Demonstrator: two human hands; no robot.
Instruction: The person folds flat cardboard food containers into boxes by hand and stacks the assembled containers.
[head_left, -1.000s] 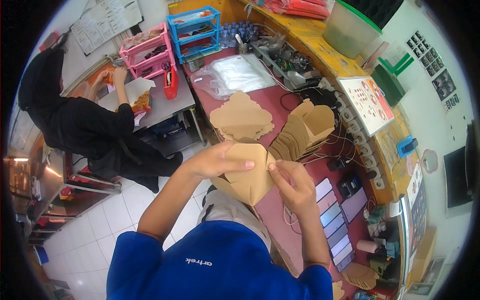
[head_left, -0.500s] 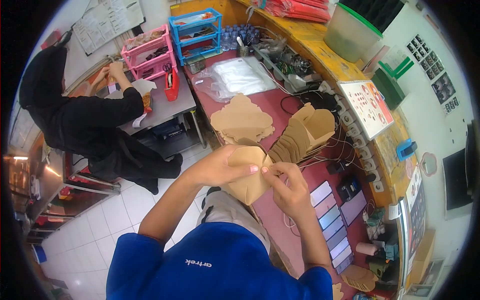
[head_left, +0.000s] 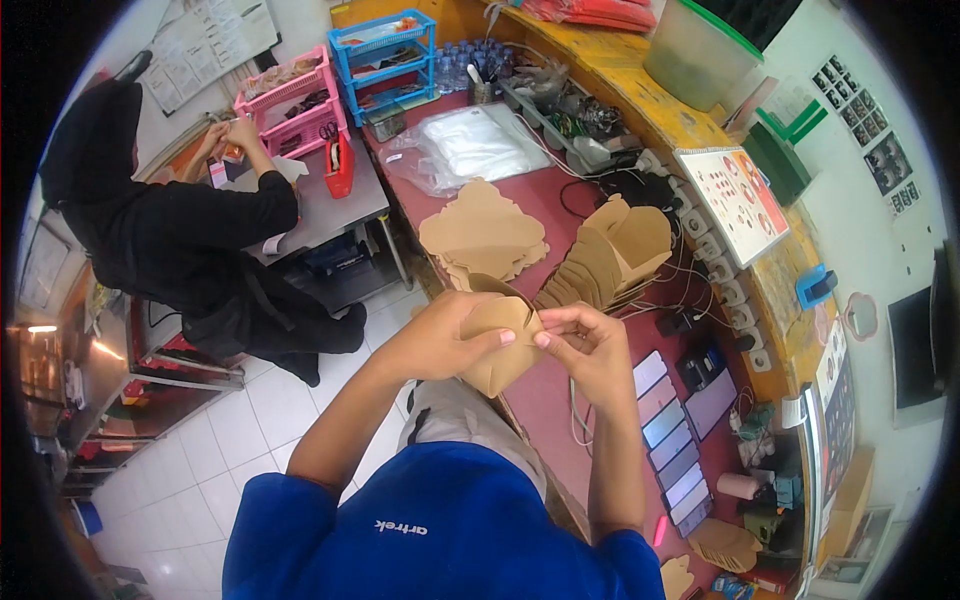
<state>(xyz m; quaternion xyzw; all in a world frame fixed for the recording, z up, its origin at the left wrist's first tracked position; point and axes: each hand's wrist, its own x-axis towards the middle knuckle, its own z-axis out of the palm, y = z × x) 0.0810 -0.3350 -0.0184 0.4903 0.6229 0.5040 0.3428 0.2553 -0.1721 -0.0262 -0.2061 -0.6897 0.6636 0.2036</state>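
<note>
A brown paper box (head_left: 497, 362), partly folded, is held in front of my chest above the table's near edge. My left hand (head_left: 455, 335) wraps round its left side, with the thumb pressed on the near panel. At its right upper edge my right hand (head_left: 585, 345) pinches a flap between thumb and fingers. Just beyond the box lies a stack of flat brown box blanks (head_left: 482, 232). To the right of that stack, folded brown boxes (head_left: 610, 260) rest nested in a slanting row.
A person in black (head_left: 190, 220) works at a metal side table (head_left: 345, 205) on the left. Clear plastic bags (head_left: 478, 148) lie at the back of the red table (head_left: 545, 405). Several phones (head_left: 670, 430), cables and a row of sockets line the right side.
Both hands have shifted slightly with the box, and its upper flaps look drawn closer together. My right fingers have changed their hold on the edge. The person in black has moved an arm.
</note>
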